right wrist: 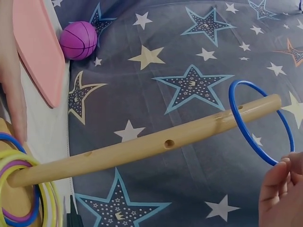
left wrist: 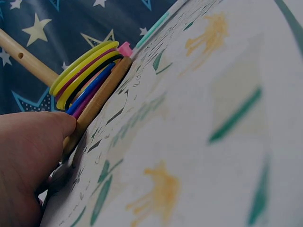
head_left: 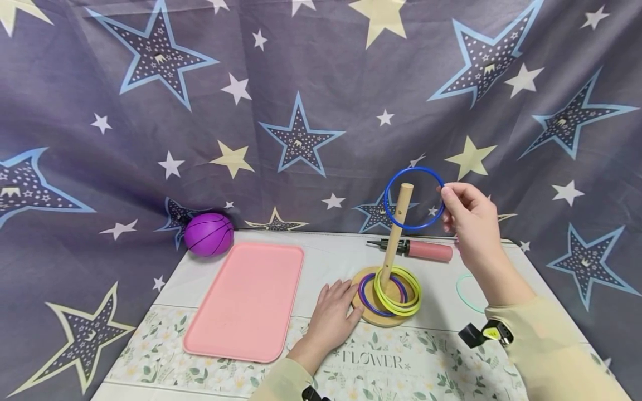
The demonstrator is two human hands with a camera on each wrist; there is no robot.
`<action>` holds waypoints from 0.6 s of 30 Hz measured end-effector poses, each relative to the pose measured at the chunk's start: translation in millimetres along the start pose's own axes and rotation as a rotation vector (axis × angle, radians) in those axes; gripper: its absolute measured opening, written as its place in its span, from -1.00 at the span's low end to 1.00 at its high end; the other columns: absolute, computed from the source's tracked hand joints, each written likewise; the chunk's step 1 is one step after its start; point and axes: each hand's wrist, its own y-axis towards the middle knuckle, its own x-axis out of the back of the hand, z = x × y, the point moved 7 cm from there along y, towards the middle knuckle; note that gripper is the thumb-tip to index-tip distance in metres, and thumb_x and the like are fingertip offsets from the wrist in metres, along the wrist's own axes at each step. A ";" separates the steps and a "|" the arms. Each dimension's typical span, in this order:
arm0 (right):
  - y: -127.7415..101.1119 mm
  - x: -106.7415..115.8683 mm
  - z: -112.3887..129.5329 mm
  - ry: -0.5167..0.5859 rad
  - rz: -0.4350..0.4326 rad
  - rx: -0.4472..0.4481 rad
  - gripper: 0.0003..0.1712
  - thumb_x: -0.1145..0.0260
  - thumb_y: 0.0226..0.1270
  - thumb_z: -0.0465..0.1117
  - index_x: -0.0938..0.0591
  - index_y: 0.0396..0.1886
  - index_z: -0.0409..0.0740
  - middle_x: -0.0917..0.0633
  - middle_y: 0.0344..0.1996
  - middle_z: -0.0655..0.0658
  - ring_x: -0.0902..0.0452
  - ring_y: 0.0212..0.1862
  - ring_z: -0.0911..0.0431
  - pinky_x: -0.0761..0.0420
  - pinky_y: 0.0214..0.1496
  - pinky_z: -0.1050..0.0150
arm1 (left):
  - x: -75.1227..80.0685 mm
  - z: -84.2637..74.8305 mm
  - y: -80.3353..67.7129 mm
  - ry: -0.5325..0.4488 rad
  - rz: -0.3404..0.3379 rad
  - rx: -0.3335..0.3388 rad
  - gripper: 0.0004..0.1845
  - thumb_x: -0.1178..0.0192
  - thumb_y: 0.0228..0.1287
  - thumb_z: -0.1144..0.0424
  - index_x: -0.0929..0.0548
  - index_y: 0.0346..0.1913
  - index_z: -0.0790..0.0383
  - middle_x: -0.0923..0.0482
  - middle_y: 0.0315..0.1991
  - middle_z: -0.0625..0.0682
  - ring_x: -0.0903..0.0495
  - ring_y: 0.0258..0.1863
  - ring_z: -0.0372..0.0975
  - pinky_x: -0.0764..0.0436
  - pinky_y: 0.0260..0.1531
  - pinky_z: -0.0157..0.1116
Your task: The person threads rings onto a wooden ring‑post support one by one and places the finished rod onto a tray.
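My right hand (head_left: 471,217) pinches the edge of a blue ring (head_left: 415,229) between thumb and fingers. In the right wrist view this ring is around the top end of the wooden post (right wrist: 142,149). The post rises from a round wooden base (head_left: 376,318). Several rings lie about the post's foot: yellow rings (head_left: 419,287), leaning on the post, over a blue and a purple one. My left hand (head_left: 331,317) lies palm down beside the base, its fingers spread and touching the base's left rim.
Left of the base lies a pink tray (head_left: 246,301), with a purple ball (head_left: 209,234) behind it. A pump with a pink barrel (head_left: 430,251) lies behind the post. A pale green ring (head_left: 463,298) is on the table, partly hidden by my right arm. A star-patterned curtain (head_left: 301,67) hangs behind.
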 end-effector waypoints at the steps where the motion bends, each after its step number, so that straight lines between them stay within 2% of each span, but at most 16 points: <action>1: 0.2 -0.7 -1.2 0.008 0.000 -0.004 -0.77 -0.43 0.63 -0.15 -0.73 0.03 -0.25 -0.58 -0.45 -0.04 -0.46 -0.49 0.18 -0.57 -0.54 0.46 | -0.1 -0.1 0.2 0.001 0.000 0.000 -0.39 -0.21 0.67 -0.03 -0.53 0.61 0.16 -0.44 0.61 0.18 -0.31 0.65 0.12 -0.10 0.69 0.22; 7: 0.3 -2.8 -9.6 0.015 -0.002 -0.037 -0.91 -0.37 0.68 -0.22 -0.75 -0.05 -0.14 -0.59 -0.43 -0.02 -0.48 -0.45 0.20 -0.59 -0.50 0.44 | -0.9 -0.4 0.5 0.004 0.005 0.001 -0.38 -0.20 0.68 -0.04 -0.52 0.62 0.15 -0.44 0.61 0.16 -0.30 0.66 0.11 -0.09 0.69 0.22; 14: -2.4 -3.6 -18.0 0.008 0.011 -0.075 -0.78 -0.37 0.68 -0.16 -0.69 0.01 -0.26 -0.59 -0.43 0.00 -0.48 -0.45 0.22 -0.59 -0.48 0.45 | -1.5 0.4 0.7 0.010 0.014 0.011 -0.38 -0.18 0.69 -0.06 -0.52 0.63 0.14 -0.42 0.62 0.15 -0.28 0.67 0.10 -0.07 0.70 0.21; 18: -4.3 -3.4 -22.2 0.015 0.015 -0.091 -0.82 -0.36 0.69 -0.17 -0.69 -0.02 -0.23 -0.59 -0.45 0.00 -0.48 -0.46 0.22 -0.58 -0.49 0.45 | -1.5 0.6 0.9 0.008 0.011 0.010 -0.39 -0.19 0.68 -0.05 -0.53 0.62 0.14 -0.43 0.62 0.16 -0.29 0.66 0.11 -0.09 0.69 0.21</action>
